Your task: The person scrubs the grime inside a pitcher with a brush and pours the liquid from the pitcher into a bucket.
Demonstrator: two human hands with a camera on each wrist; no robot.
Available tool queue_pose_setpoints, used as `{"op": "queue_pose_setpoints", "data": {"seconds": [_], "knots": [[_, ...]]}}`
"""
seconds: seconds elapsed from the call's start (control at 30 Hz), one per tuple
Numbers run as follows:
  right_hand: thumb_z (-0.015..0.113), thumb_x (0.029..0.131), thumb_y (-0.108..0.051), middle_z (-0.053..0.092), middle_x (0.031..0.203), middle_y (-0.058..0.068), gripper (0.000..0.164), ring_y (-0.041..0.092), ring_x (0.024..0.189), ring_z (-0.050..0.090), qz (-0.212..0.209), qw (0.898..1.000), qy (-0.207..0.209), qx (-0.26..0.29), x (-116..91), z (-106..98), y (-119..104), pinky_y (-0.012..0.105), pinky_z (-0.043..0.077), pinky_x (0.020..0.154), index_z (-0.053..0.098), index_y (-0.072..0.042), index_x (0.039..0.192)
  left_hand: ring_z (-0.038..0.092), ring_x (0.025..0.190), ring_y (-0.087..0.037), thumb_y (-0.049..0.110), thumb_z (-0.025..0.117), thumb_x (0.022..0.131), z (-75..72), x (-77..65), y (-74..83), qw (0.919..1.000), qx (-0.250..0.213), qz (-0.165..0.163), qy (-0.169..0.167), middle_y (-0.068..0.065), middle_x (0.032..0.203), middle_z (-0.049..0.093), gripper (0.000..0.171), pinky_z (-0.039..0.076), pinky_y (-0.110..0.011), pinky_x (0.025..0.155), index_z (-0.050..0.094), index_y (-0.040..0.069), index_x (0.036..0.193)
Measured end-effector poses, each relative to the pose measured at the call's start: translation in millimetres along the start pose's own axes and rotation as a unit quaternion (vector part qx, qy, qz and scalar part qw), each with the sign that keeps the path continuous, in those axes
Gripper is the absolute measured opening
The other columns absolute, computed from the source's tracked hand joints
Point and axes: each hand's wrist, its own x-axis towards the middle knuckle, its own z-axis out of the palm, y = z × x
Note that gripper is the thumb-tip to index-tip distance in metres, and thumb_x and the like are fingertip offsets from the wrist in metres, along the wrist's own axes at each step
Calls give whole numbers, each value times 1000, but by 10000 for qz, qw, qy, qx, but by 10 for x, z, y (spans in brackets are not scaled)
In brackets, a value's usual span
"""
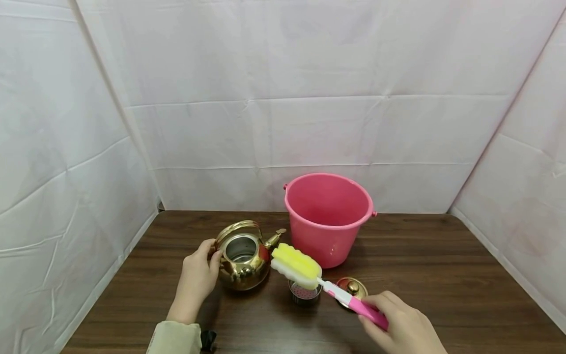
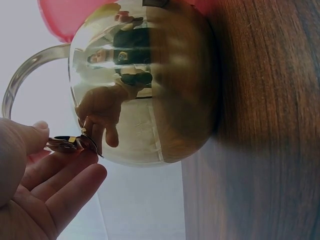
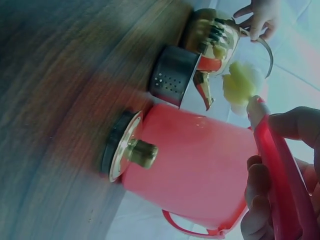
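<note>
Keep the left hand (image 1: 199,270) pinching the handle (image 1: 240,225) of the kettle (image 1: 245,278) left of the bucket (image 1: 318,241), guiding the sponge brush (image 1: 299,263), held in the right hand (image 1: 401,320), clear of the spout (image 1: 275,239).

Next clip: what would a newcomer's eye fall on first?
The big pink bucket, towards the back of the brown table, stands out most. In front of it, the right hand holds a brush with a bright yellow-and-white sponge head. Left of the brush, the left hand holds a shiny gold kettle, its top open.
</note>
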Motion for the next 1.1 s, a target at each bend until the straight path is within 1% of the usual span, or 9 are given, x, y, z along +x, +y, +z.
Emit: {"op": "queue_pose_setpoints", "data": {"seconds": [0.2, 0.4, 0.53, 0.6, 0.63, 0.73, 0.83, 0.93, 1.1], "knots": [[87, 58, -20, 45, 75, -25, 36, -11, 59, 34, 517, 9985, -165, -1, -67, -20, -10, 16, 32, 49, 66, -29, 85, 68, 74, -29, 1, 64, 87, 0, 5, 5, 10000, 13, -17, -39, -20, 89, 70, 18, 54, -42, 63, 59, -2, 104], [89, 57, -22, 45, 73, -27, 35, -12, 59, 36, 891, 9960, -96, -72, -135, -18, -19, 16, 32, 49, 66, -32, 82, 68, 73, -29, 0, 65, 86, 8, 8, 2, 9999, -3, 93, 46, -20, 87, 70, 18, 54, -42, 62, 59, -2, 103], [89, 58, -24, 47, 73, -27, 34, -11, 59, 37, 1279, 9913, -296, -45, -169, -21, -38, 16, 33, 49, 66, -35, 81, 68, 74, -29, 3, 63, 88, -10, -14, 2, 9999, 3, -45, -139, -20, 89, 70, 19, 54, -41, 62, 59, -2, 106], [89, 58, -25, 47, 73, -27, 34, -11, 58, 37, 1404, 9894, -364, -46, -185, -25, -45, 16, 33, 50, 65, -35, 80, 68, 74, -29, 5, 63, 90, -23, -27, 3, 9996, 8, -135, -257, -20, 90, 69, 19, 54, -41, 61, 59, -2, 107], [89, 58, -24, 47, 73, -27, 34, -11, 58, 37, 1427, 9892, -333, -46, -196, -24, -47, 15, 32, 49, 65, -35, 80, 68, 74, -29, 6, 62, 90, -28, -32, 3, 9994, 14, -168, -311, -19, 91, 69, 20, 54, -40, 61, 58, -1, 108], [90, 55, -22, 46, 72, -27, 37, -12, 58, 37, 1269, 9919, -5, -57, -234, -18, -40, 11, 30, 49, 65, -35, 79, 67, 74, -29, 7, 62, 91, -34, -37, 3, 9992, 21, -193, -358, -19, 92, 69, 20, 54, -40, 61, 58, -1, 109], [90, 52, -19, 48, 72, -27, 40, -15, 58, 36, 937, 9946, 451, 15, -282, -6, -6, 6, 27, 49, 65, -34, 80, 67, 74, -29, 7, 62, 90, -32, -34, -1, 9994, 25, -144, -318, -19, 92, 69, 20, 54, -40, 61, 58, -1, 109], [89, 50, -14, 50, 73, -25, 43, -17, 59, 36, 625, 9950, 758, 187, -330, 8, 44, 4, 28, 49, 66, -31, 81, 67, 74, -29, 6, 62, 90, -28, -33, -4, 9995, 18, -104, -282, -20, 91, 69, 20, 54, -40, 61, 58, -1, 109], [88, 48, -9, 53, 74, -22, 44, -18, 63, 38, 298, 9939, 970, 421, -393, 34, 116, 4, 31, 49, 68, -26, 84, 68, 74, -30, 7, 62, 91, -30, -38, 0, 9994, 8, -137, -314, -21, 92, 69, 21, 54, -40, 61, 58, -2, 109]]}}
